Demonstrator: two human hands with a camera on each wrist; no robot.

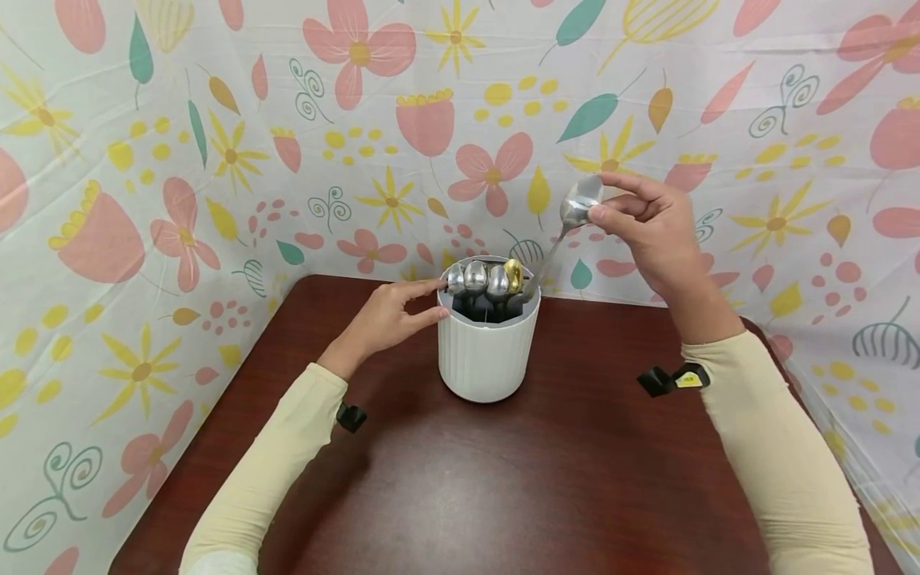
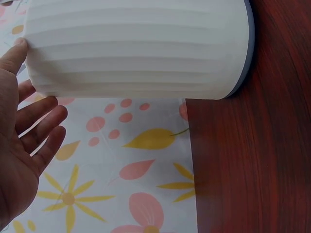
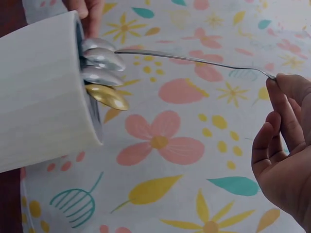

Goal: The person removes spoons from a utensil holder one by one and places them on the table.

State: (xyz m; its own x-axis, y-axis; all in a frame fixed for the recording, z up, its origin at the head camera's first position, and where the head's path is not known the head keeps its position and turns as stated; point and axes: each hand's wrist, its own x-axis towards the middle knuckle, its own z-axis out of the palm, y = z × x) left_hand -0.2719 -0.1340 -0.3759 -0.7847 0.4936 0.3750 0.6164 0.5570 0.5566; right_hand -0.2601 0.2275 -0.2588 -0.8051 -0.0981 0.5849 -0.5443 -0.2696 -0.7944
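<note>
My right hand (image 1: pixel 661 231) pinches a silver spoon (image 1: pixel 577 206) by its bowl between thumb and forefinger. The spoon's handle (image 3: pixel 194 59) slants down to the left, and its end overlaps the spoons at the holder's mouth in the right wrist view. A white ribbed utensil holder (image 1: pixel 485 363) stands upright on the table. Bowl-up inside it are several spoons, silver ones (image 1: pixel 476 275) and a gold one (image 1: pixel 513 274); their handles are hidden. On the holder's left side, my left hand (image 1: pixel 384 315) touches the rim with thumb and fingertips, its other fingers (image 2: pixel 47 133) loosely extended.
The dark brown wooden table (image 1: pixel 431 495) reaches back to a white floral cloth (image 1: pixel 402 104) that hangs behind and along the sides. Small black camera mounts sit at the left wrist (image 1: pixel 351 417) and the right wrist (image 1: pixel 657 382).
</note>
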